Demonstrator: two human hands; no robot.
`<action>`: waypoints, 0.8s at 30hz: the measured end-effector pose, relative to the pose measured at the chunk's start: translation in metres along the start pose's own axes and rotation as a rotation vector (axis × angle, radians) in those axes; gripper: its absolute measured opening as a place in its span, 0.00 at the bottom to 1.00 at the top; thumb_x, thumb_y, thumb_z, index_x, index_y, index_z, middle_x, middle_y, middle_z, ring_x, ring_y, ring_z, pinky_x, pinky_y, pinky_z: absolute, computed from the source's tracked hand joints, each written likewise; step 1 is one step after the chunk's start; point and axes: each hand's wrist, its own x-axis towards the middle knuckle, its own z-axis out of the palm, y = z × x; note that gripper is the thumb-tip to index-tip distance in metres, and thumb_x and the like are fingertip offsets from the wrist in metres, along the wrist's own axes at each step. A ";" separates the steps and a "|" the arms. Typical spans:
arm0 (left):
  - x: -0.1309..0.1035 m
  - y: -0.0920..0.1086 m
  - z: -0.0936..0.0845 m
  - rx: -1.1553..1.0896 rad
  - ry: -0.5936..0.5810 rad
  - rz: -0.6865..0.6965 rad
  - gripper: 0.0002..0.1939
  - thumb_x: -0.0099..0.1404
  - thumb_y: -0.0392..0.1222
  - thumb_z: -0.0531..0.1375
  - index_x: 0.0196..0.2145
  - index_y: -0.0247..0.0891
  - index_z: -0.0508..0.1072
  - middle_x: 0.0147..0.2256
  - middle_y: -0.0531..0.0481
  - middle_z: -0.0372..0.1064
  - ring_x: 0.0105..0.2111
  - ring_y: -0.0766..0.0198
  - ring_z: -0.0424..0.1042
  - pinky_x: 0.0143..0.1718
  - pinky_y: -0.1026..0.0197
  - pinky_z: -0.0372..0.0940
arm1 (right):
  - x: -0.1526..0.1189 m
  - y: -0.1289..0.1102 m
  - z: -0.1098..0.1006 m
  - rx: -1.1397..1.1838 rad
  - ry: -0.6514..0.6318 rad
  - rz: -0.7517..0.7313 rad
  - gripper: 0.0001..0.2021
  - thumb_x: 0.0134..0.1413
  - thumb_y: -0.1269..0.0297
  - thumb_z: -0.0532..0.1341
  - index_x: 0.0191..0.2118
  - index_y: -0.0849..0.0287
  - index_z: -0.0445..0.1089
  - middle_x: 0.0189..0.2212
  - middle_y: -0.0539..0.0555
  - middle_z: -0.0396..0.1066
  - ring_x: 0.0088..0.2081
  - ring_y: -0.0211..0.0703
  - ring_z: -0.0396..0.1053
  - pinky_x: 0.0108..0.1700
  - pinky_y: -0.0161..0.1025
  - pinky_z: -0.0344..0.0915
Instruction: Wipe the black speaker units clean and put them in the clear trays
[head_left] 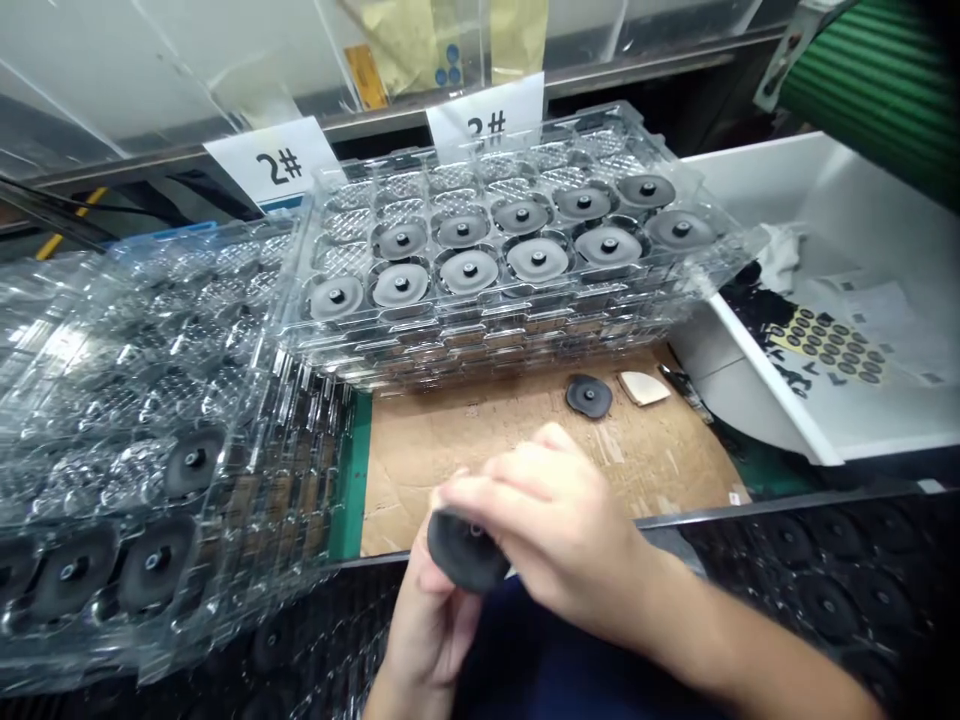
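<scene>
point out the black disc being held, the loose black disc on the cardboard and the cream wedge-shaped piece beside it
held black disc (466, 557): head view, middle of its visible dark face
loose black disc (589, 397): head view, around its centre
cream wedge-shaped piece (643, 388): head view, middle of its pale upper face

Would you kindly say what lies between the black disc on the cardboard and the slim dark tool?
In the head view, a cream wedge lies between the black disc and the dark tool.

Left hand (436, 622), right hand (559, 508) close beside it, fingers (491, 497) curled, 2 forearms (720, 622) bare
</scene>
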 end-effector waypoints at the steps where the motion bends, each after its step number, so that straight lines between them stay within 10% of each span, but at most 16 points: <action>1: 0.000 0.000 0.000 -0.010 0.009 0.032 0.31 0.48 0.45 0.67 0.51 0.49 0.66 0.46 0.52 0.71 0.49 0.57 0.66 0.51 0.61 0.61 | -0.005 0.000 -0.002 0.028 -0.022 0.130 0.10 0.60 0.70 0.52 0.42 0.59 0.69 0.33 0.51 0.72 0.32 0.38 0.64 0.36 0.41 0.52; 6: -0.006 0.003 0.003 -0.092 0.008 0.009 0.29 0.47 0.49 0.66 0.49 0.50 0.68 0.47 0.49 0.71 0.48 0.53 0.68 0.52 0.55 0.61 | -0.044 0.009 -0.007 0.597 -0.266 0.497 0.07 0.55 0.67 0.58 0.38 0.55 0.72 0.32 0.48 0.73 0.31 0.37 0.67 0.32 0.33 0.59; 12: -0.017 0.002 0.011 -0.072 -0.002 0.066 0.27 0.46 0.47 0.66 0.47 0.48 0.71 0.45 0.48 0.72 0.46 0.53 0.70 0.55 0.52 0.58 | -0.071 0.021 0.004 0.728 0.004 0.794 0.11 0.56 0.61 0.57 0.43 0.58 0.70 0.35 0.53 0.74 0.34 0.41 0.71 0.33 0.34 0.65; 18: -0.021 -0.003 0.017 -0.003 -0.022 0.095 0.30 0.51 0.46 0.65 0.52 0.47 0.66 0.50 0.44 0.68 0.54 0.51 0.62 0.56 0.51 0.55 | -0.037 -0.014 -0.010 0.359 0.249 0.352 0.12 0.58 0.68 0.55 0.47 0.56 0.67 0.40 0.53 0.70 0.40 0.40 0.67 0.40 0.34 0.65; 24: -0.007 0.002 0.023 0.062 0.054 0.070 0.26 0.51 0.44 0.65 0.49 0.48 0.69 0.48 0.46 0.70 0.51 0.50 0.65 0.54 0.49 0.58 | -0.002 -0.016 -0.013 0.331 -0.155 0.177 0.09 0.57 0.75 0.53 0.36 0.59 0.69 0.32 0.49 0.70 0.34 0.35 0.67 0.38 0.30 0.63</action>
